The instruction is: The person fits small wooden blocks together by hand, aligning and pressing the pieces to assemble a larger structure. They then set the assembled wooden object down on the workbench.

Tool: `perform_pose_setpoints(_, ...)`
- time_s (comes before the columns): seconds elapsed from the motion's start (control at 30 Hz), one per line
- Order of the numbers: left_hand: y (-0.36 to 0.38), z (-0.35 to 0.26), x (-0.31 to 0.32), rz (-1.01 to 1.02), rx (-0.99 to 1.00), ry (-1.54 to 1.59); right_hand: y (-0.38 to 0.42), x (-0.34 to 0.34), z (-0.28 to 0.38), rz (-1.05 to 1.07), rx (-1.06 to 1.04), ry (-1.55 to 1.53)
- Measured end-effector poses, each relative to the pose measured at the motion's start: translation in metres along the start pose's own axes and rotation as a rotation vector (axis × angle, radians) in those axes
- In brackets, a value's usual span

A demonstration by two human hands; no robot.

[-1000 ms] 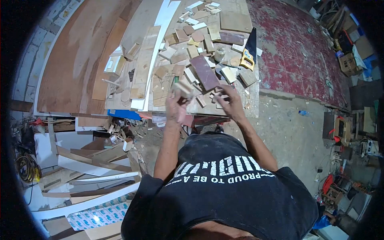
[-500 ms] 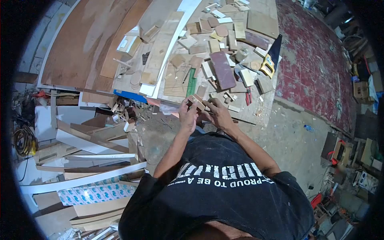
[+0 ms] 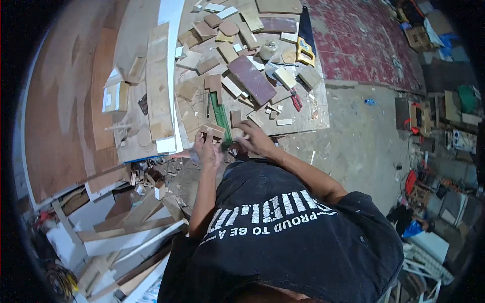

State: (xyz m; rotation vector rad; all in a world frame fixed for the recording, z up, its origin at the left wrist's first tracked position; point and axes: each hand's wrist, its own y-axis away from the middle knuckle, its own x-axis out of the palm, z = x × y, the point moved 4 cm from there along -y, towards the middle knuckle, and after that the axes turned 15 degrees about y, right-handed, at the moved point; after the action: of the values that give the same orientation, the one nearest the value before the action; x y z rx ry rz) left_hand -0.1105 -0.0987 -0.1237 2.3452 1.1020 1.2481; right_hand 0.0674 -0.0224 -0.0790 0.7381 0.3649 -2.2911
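My left hand (image 3: 206, 150) grips a small wooden piece (image 3: 212, 133) made of joined blocks, held at the near edge of the workbench (image 3: 313, 108). My right hand (image 3: 254, 139) is beside it with its fingers curled on the bench edge; what lies under them is hidden. A green strip (image 3: 221, 115) lies on the bench right behind the held piece. A dark maroon board (image 3: 251, 79) rests among several wood offcuts farther back.
A yellow-handled handsaw (image 3: 305, 43) and red-handled pliers (image 3: 295, 99) lie on the bench. A long pale plank (image 3: 158, 81) and a white strip (image 3: 172, 65) run along its left. Scrap boards (image 3: 126, 227) pile on the floor at left. Red carpet (image 3: 364, 45) and clutter at right.
My view has swung, so the bench now sits more to the left. Both hands dropped closer to the bench's near edge, and the left hand still holds the small wooden piece.
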Motion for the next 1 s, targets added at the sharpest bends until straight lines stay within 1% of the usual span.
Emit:
perform_pose_setpoints(0.07,-0.020,-0.006,0.001,0.023,-0.003,-0.018,0.021,0.006,-0.057,0.048,0.353,0.174)
perform_pose_setpoints(0.13,-0.039,-0.014,-0.005,-0.016,-0.016,-0.101,0.052,0.002,-0.104,-0.130,0.486,0.393)
perform_pose_setpoints(0.2,-0.055,-0.023,-0.001,-0.008,-0.018,-0.090,0.069,-0.010,-0.125,-0.150,0.581,0.491)
perform_pose_setpoints(0.23,-0.062,-0.029,0.000,0.001,-0.001,-0.097,0.070,-0.010,-0.127,-0.148,0.584,0.490)
perform_pose_setpoints(0.3,-0.072,-0.039,0.001,0.001,0.030,-0.087,0.063,-0.016,-0.128,-0.280,0.566,0.492)
perform_pose_setpoints(0.33,-0.076,-0.044,0.001,0.004,0.033,-0.086,0.053,-0.017,-0.129,-0.283,0.563,0.492)
perform_pose_setpoints(0.4,-0.081,-0.054,-0.001,0.040,0.041,-0.079,0.026,-0.012,-0.136,-0.366,0.605,0.260)
perform_pose_setpoints(0.43,-0.077,-0.059,0.001,0.024,0.064,-0.077,0.011,-0.005,-0.140,-0.365,0.600,0.257)
perform_pose_setpoints(0.5,-0.073,-0.064,-0.003,0.009,0.076,-0.075,-0.013,0.010,-0.159,-0.421,0.874,-0.140)
perform_pose_setpoints(0.53,-0.069,-0.067,-0.006,-0.008,0.082,-0.071,-0.025,0.010,-0.163,-0.420,0.869,-0.142)
perform_pose_setpoints(0.6,-0.059,-0.073,-0.012,-0.040,0.100,-0.074,-0.038,0.011,-0.171,-0.584,0.935,-0.400)
perform_pose_setpoints(0.63,-0.054,-0.076,-0.018,-0.073,0.111,-0.078,-0.041,0.001,-0.155,-0.654,1.022,-0.662)
perform_pose_setpoints(0.67,-0.049,-0.079,-0.025,-0.078,0.112,-0.075,-0.041,-0.002,-0.156,-0.648,1.023,-0.659)
perform_pose_setpoints(0.73,-0.045,-0.085,-0.046,-0.093,0.112,-0.051,-0.039,-0.027,-0.170,-0.704,0.898,-0.642)
perform_pose_setpoints(0.77,-0.042,-0.085,-0.057,-0.158,0.108,-0.049,-0.038,-0.028,-0.191,-0.678,0.864,-0.625)
perform_pose_setpoints(0.8,-0.041,-0.085,-0.064,-0.158,0.106,-0.045,-0.035,-0.034,-0.192,-0.678,0.864,-0.620)
perform_pose_setpoints(0.87,-0.040,-0.087,-0.079,-0.218,0.145,-0.022,-0.035,-0.040,-0.195,-0.593,0.918,-0.749)
perform_pose_setpoints(0.9,-0.038,-0.088,-0.083,-0.237,0.151,-0.012,-0.036,-0.044,-0.190,-0.593,0.845,-0.711)
perform_pose_setpoints(0.93,-0.038,-0.089,-0.086,-0.236,0.148,-0.010,-0.035,-0.045,-0.187,-0.595,0.845,-0.707)
perform_pose_setpoints(1.0,-0.039,-0.092,-0.091,-0.253,0.153,-0.030,-0.026,-0.050,-0.172,-0.689,0.812,-0.442)
